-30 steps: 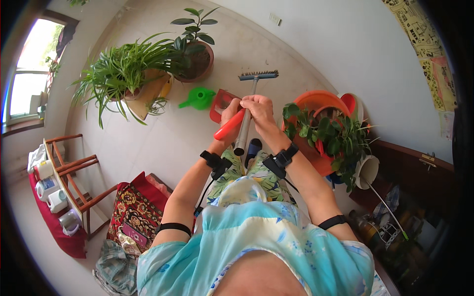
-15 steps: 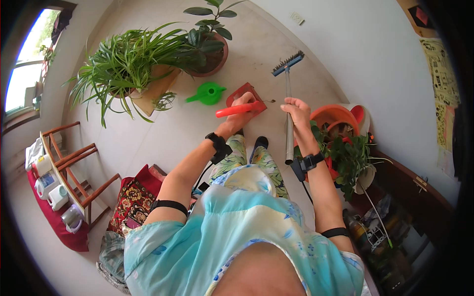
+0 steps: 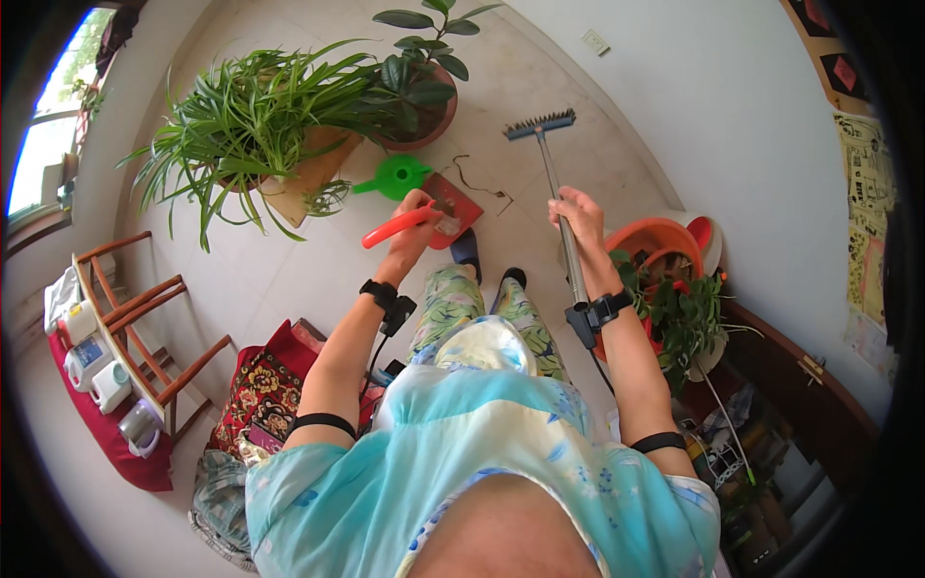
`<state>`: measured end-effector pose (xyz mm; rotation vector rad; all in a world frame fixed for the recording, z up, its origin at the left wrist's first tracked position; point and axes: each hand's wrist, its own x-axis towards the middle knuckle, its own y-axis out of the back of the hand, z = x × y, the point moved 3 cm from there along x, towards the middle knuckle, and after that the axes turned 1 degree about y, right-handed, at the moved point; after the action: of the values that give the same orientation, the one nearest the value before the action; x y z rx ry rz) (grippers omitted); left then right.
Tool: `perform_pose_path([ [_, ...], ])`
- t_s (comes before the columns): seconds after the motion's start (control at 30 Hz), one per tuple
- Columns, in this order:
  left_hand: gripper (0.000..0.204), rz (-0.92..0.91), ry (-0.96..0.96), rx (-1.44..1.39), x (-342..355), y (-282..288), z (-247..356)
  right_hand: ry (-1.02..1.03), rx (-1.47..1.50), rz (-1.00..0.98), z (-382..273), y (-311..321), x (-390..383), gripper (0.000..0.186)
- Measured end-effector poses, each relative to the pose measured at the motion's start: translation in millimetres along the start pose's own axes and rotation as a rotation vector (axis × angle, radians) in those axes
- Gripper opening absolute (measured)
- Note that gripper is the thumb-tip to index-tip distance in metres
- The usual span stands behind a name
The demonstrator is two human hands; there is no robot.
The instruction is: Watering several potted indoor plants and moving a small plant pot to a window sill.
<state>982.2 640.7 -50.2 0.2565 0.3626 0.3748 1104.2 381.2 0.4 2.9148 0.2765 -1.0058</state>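
Observation:
My left hand [image 3: 412, 223] is closed around the handle of a red dustpan [image 3: 465, 199], whose pan is just above or on the floor by my feet. Some pale debris [image 3: 447, 223] lies in the pan, too small to name. My right hand [image 3: 581, 220] grips the grey pole of a floor brush [image 3: 540, 126] with a blue head and dark bristles pointing away from me. The brush head is apart from the dustpan, farther out and to its right. A thin dark strand [image 3: 469, 179] lies on the floor between them, just beyond the pan.
A green watering can [image 3: 399, 178] stands beside the dustpan. Behind it are a spider plant [image 3: 260, 116] and a potted rubber plant [image 3: 424, 96]. At right stand an orange bucket [image 3: 647, 234] and a leafy plant [image 3: 679, 313]. An upturned wooden stool [image 3: 145, 308] is at left.
My left hand has drawn the dustpan leftward and tilted its handle, baring the pan's inside and the dark strand. The brush head has swung a little left and nearer.

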Motion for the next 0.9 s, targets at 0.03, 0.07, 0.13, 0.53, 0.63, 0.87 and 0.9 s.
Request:
perform_pose_path([
  [0.03, 0.018, 0.008, 0.002, -0.014, -1, 4, -9, -0.048, 0.128, 0.052, -7, -11, -8, 0.029],
  [0.07, 0.017, 0.016, 0.005, -0.028, -2, 8, -12, -0.096, 0.255, 0.106, -9, -16, -15, 0.026],
  [0.13, 0.017, 0.024, 0.024, -0.085, -5, 12, -18, -0.292, 0.215, 0.019, 17, -9, -24, 0.018],
  [0.53, 0.021, 0.038, 0.098, 0.140, -43, 40, 20, -0.071, -0.991, -0.011, 37, 46, 4, 0.025],
  [0.63, 0.022, 0.059, 0.128, 0.132, -56, 38, 25, -0.059, -1.015, 0.002, 32, 55, 7, 0.023],
  [0.87, 0.027, 0.092, 0.249, 0.217, -83, 44, 0, 0.155, -1.127, 0.026, 18, 71, 52, 0.025],
  [0.9, 0.027, 0.098, 0.253, 0.222, -87, 44, -2, 0.134, -1.147, 0.011, 12, 70, 55, 0.025],
])
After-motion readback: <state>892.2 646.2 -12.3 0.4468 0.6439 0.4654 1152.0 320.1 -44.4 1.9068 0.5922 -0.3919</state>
